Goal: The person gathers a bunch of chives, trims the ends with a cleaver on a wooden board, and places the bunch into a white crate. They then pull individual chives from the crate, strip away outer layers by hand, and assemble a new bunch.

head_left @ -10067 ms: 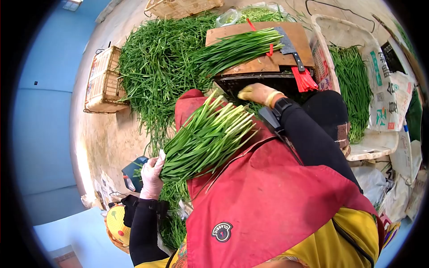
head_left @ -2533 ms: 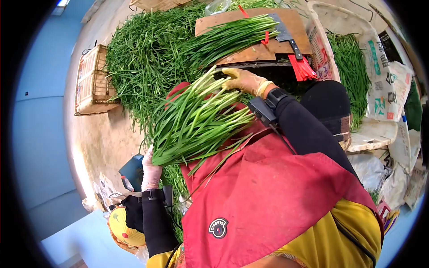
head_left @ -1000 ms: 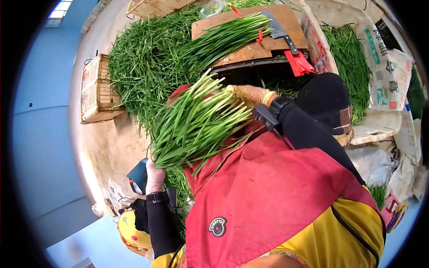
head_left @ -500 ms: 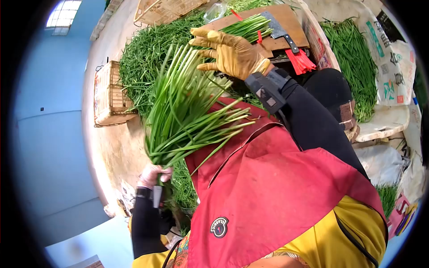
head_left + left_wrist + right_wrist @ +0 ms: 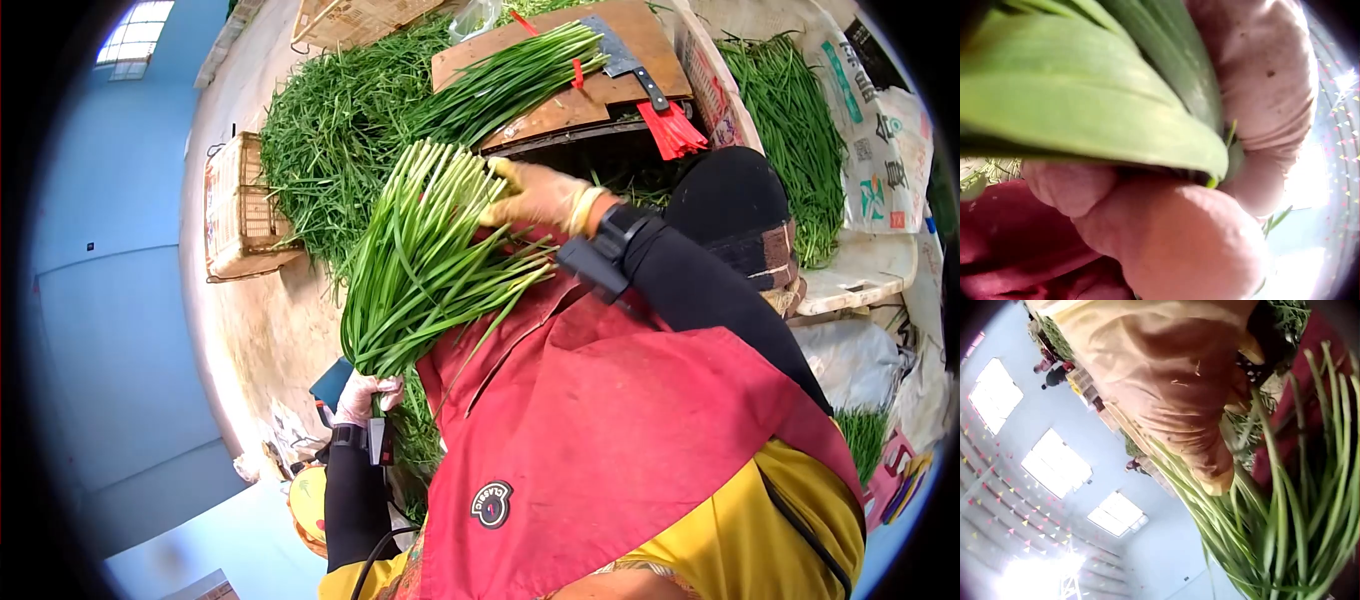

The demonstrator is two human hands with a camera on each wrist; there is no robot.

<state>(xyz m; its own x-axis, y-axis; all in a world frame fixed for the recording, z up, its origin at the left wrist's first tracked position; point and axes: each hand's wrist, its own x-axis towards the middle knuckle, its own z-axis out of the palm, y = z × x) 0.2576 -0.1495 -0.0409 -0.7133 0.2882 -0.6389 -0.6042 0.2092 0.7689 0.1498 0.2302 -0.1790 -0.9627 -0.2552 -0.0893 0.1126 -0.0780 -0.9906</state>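
My gloved left hand (image 5: 368, 398) grips a large bunch of garlic chives (image 5: 415, 270) by its leafy end, over the red apron (image 5: 600, 420). The pale stem ends fan out toward the board. In the left wrist view, fingers and thumb curl round the broad green leaves (image 5: 1085, 94). My right hand (image 5: 540, 198), in a yellowish glove and slightly blurred, is at the stem ends with thumb and forefinger spread apart. The right wrist view shows a fingertip (image 5: 1217, 485) right against the pale stems (image 5: 1279, 506).
A wooden board (image 5: 560, 110) bears another chive bundle (image 5: 510, 85), a cleaver (image 5: 622, 58) and red ties (image 5: 672, 130). Loose chives (image 5: 340, 150) are heaped at the left, beside a wicker basket (image 5: 240, 210). A white crate (image 5: 860, 270) with chives (image 5: 785, 140) stands at the right.
The right hand rose above the stems with fingers spread, then came down to the stem ends. The bunch fanned out and swung more upright; the left hand kept its grip on the leaves.
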